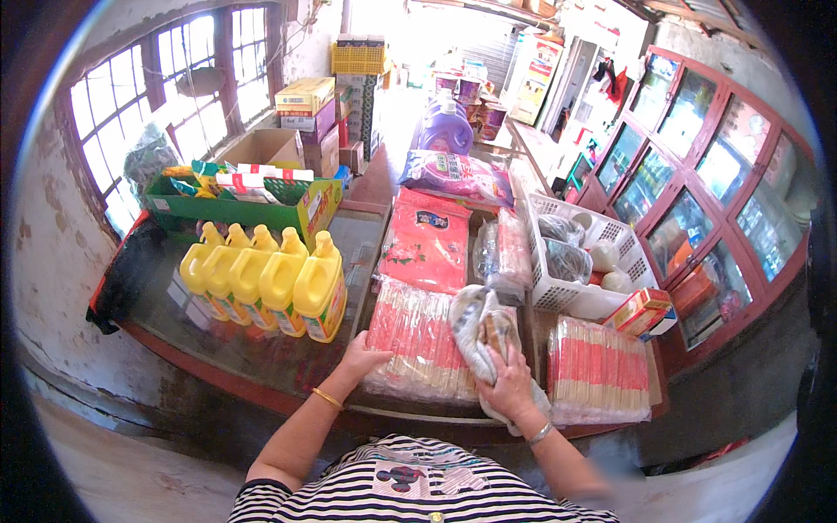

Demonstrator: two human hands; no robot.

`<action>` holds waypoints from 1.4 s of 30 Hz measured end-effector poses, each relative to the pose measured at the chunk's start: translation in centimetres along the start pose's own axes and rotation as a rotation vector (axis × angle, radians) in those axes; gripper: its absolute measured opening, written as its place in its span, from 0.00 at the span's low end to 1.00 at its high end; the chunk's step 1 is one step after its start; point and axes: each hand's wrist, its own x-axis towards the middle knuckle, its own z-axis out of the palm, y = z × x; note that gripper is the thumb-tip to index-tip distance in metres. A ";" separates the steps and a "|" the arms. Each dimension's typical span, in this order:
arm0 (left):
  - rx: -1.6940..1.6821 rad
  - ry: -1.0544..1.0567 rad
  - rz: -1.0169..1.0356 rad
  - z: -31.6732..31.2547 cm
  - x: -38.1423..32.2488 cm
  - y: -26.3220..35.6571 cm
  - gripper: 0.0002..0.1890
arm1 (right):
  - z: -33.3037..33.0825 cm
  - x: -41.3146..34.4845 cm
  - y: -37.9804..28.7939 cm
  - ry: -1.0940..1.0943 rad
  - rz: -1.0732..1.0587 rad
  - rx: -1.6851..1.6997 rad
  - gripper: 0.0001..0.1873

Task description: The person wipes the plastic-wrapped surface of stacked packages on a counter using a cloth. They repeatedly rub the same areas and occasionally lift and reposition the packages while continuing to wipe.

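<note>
Before me lies a large clear-wrapped pack of wooden chopsticks (418, 327) with red paper bands. My left hand (363, 358) rests at its left edge, with the thumb over the wrap. A crumpled, pale patterned cloth (472, 327) is gripped in my right hand (510, 382), on the pack's right side. Part of the cloth hangs down past the hand towards the counter's front edge. To the right is a second chopstick pack (598, 372). Behind the first pack lies a flat red plastic package (425, 242) with a flower print.
Several yellow jugs (320, 287) stand in a row on the glass-topped counter (356, 229) at left, before a green carton (222, 209). A white plastic basket (556, 301) with bagged goods sits at right, beside a small red-and-gold box (637, 310). A glass-doored cabinet (706, 170) rises beyond.
</note>
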 end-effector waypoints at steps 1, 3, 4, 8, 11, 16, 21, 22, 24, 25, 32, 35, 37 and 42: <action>0.017 0.011 -0.022 -0.1 0.1 -0.2 0.28 | -0.1 0.0 0.1 -0.018 -0.008 0.011 0.37; -0.006 -0.008 0.001 -0.2 0.1 -0.9 0.27 | -0.3 0.3 1.1 0.012 -0.107 0.025 0.37; -0.015 -0.011 0.004 -0.2 0.1 -1.3 0.27 | -0.2 1.3 2.0 0.002 -0.088 0.008 0.35; 0.017 -0.011 0.053 -0.3 0.4 -2.4 0.26 | 1.9 7.1 4.9 0.151 0.125 0.078 0.34; -0.003 -0.030 0.070 -0.3 0.5 -2.7 0.27 | 2.7 10.6 5.0 0.122 0.199 0.066 0.35; -0.089 -0.043 0.045 0.0 0.4 -2.3 0.29 | 3.1 14.0 0.9 -0.055 0.116 -0.080 0.36; -0.058 -0.056 0.079 0.3 0.1 -1.7 0.28 | 3.6 16.3 -6.2 -0.157 -0.020 -0.038 0.34; -0.037 -0.047 0.063 0.3 0.0 -1.6 0.28 | 3.9 16.5 -7.5 -0.152 -0.045 -0.003 0.34; -0.066 -0.054 0.058 0.3 -0.2 -1.4 0.28 | 4.8 15.9 -9.9 -0.120 -0.063 0.035 0.33; -0.090 -0.051 0.050 0.2 -0.1 -1.4 0.28 | 5.3 15.6 -11.0 -0.087 -0.064 0.036 0.33; 0.167 -0.014 0.125 -0.6 0.8 -2.7 0.25 | 4.8 10.2 -11.8 -0.024 -0.176 0.107 0.37; 0.112 -0.004 0.166 -0.6 1.2 -3.4 0.23 | 3.3 5.8 -10.3 -0.076 -0.296 0.086 0.40; -0.042 -0.041 0.243 -0.5 1.3 -3.5 0.22 | 2.3 3.1 -8.8 -0.051 -0.414 0.053 0.39; 0.028 -0.028 0.092 -0.7 0.5 -2.4 0.20 | 0.1 0.2 -2.4 -0.083 -0.256 -0.004 0.39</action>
